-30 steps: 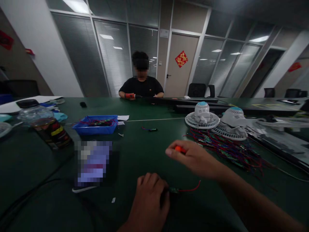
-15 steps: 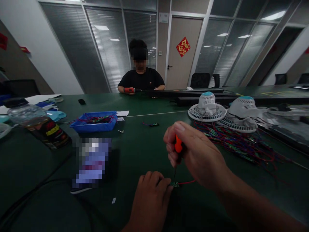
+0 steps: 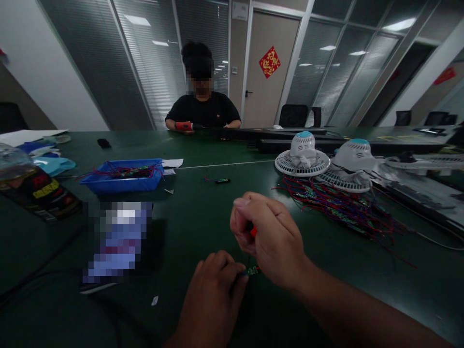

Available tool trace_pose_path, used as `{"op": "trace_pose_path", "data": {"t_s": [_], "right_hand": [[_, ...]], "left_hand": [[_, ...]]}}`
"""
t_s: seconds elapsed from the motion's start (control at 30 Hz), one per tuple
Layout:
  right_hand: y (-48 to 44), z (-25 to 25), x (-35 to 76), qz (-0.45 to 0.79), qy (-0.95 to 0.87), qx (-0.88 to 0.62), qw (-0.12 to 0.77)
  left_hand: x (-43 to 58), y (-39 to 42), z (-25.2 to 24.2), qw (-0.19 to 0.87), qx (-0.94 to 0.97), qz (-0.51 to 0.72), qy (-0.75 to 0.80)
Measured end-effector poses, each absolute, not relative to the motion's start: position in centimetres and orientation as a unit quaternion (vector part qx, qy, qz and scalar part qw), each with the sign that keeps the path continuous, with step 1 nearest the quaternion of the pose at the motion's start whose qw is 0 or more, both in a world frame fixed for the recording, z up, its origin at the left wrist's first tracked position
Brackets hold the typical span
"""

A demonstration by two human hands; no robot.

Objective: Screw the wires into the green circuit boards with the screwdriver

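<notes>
Low in the head view, my left hand (image 3: pixel 213 290) pinches one end of a small green circuit board (image 3: pixel 252 271) against the table. A red wire shows at the board's right end. My right hand (image 3: pixel 271 237) is wrapped round a screwdriver (image 3: pixel 253 232) with an orange-red handle, most of it hidden in the fist. The thin shaft points down toward the board; whether its tip touches cannot be made out. Farther off lies another small board (image 3: pixel 222 181) with a wire on it.
A blue tray (image 3: pixel 121 186) of wired boards stands left, beside a bottle (image 3: pixel 36 191) and a propped phone (image 3: pixel 116 246). Right lie a heap of wired boards (image 3: pixel 337 208) and white fans (image 3: pixel 302 154). Across the green table (image 3: pixel 195 217) sits a person (image 3: pixel 203 108) with a red-handled tool.
My right fist has turned over the screwdriver, so less of its handle shows. The whole scene has shifted a little left in view. My left hand keeps its pinch on the board.
</notes>
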State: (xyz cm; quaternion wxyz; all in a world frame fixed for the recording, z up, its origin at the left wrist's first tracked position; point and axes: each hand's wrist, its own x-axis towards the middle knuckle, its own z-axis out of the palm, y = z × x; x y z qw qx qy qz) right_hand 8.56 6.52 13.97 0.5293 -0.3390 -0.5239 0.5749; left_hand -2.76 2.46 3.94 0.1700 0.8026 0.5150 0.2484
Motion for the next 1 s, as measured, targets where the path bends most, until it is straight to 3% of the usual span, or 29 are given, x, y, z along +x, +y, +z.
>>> {"op": "trace_pose_path", "data": {"t_s": [0.83, 1.0], "right_hand": [[6.7, 12.4, 8.4, 0.555, -0.528, -0.374, 0.523], [5.2, 11.9, 9.0, 0.467, -0.523, -0.427, 0.570]], "left_hand": [[-2.4, 2.6, 4.6, 0.189, 0.789, 0.213, 0.544], [-2.3, 2.4, 5.1, 0.211, 0.778, 0.209, 0.554]]}}
